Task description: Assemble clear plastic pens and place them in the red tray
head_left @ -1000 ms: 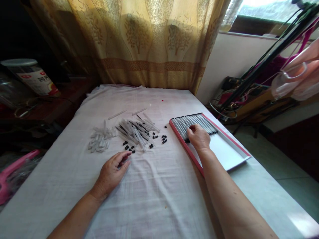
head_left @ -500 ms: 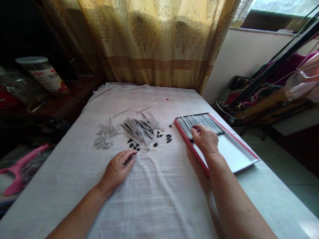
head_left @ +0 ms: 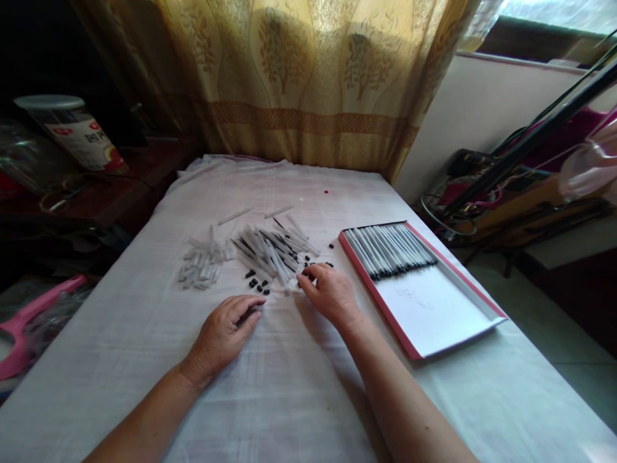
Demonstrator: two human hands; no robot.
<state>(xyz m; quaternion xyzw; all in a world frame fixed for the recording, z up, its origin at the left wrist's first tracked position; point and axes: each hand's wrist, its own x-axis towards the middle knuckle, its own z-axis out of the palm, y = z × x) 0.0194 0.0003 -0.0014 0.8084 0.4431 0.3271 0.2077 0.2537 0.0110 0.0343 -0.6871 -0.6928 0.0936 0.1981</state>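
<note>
My left hand (head_left: 226,331) rests on the cloth, thumb and fingers apart with nothing between them, beside several small black plugs (head_left: 259,288). My right hand (head_left: 332,292) is at the right edge of a loose pile of clear pen barrels (head_left: 263,251), over other black plugs that it partly hides. Its thumb and forefinger are slightly apart, and I see nothing held. Thin black refills (head_left: 248,244) lie mixed among the barrels. To the left is a heap of short clear pen caps (head_left: 200,267). A shallow red-edged box lid (head_left: 405,331) holds a row of black-tipped pens (head_left: 390,251).
The table has a white cloth (head_left: 289,399). Two single barrels (head_left: 235,215) and a tiny red piece (head_left: 326,191) lie toward the back. A lidded jar (head_left: 77,135) stands on a dark cabinet at left. A patterned curtain (head_left: 308,71) hangs behind.
My right hand has left the pens in the box lid and moved left to the black plugs beside the pile. My left hand stays nearly in place.
</note>
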